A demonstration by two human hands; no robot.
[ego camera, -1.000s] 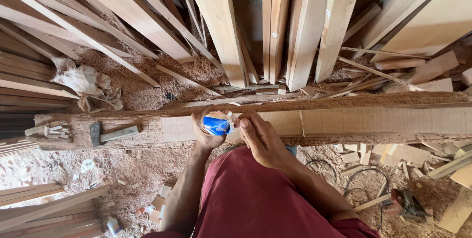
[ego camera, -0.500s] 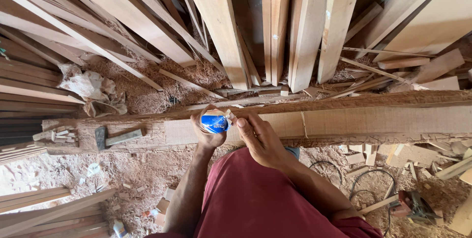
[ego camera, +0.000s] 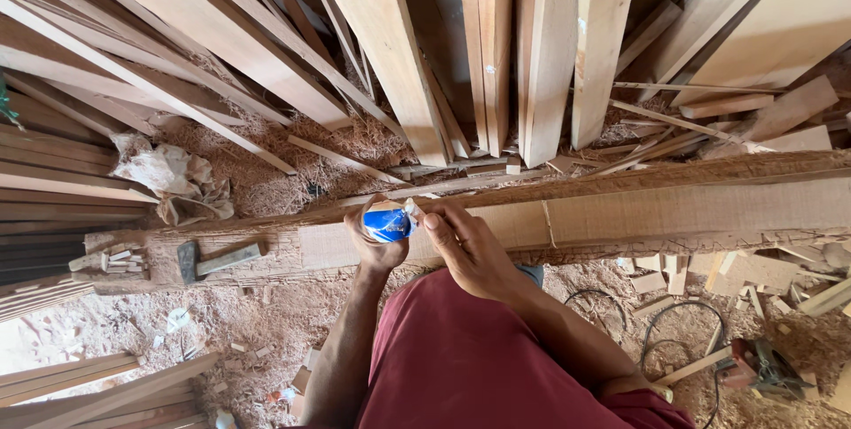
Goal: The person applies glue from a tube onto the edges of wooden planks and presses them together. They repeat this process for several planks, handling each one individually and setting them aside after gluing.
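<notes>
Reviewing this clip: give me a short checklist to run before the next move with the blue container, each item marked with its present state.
1. Left hand grips the blue container: ok.
2. Right hand fingers at the container's side, on a small pale piece: ok; what the piece is, cannot tell.
3. Container open or closed: cannot tell.
4. Long timber beam bare in front of the hands: ok.
5. Hammer lying apart on the beam's left end: ok.
6. Floor free of the cable: not ok.

A woodworking shop: stacked planks [ego camera: 390, 48], sawdust-covered floor [ego camera: 266, 314], a hammer [ego camera: 213, 259], offcuts [ego camera: 656, 280].
</notes>
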